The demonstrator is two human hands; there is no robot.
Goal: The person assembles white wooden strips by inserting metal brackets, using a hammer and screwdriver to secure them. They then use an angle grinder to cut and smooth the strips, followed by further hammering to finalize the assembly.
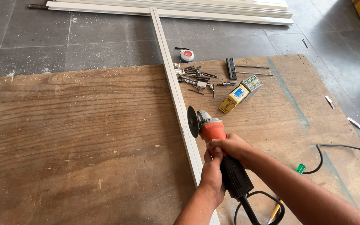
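Observation:
Both my hands hold an orange and black angle grinder. My right hand wraps over the orange front part of its body. Just behind and under it, my left hand grips the black rear handle. The grinder's dark disc stands on edge right against a long white strip that lies lengthwise on a wooden board. Its black cord loops off toward the bottom edge.
Beyond the grinder lie several loose screws and bits, two small boxes, a tape roll and a black metal bracket. More white strips lie on the grey tile floor. A green-handled screwdriver lies near my right forearm.

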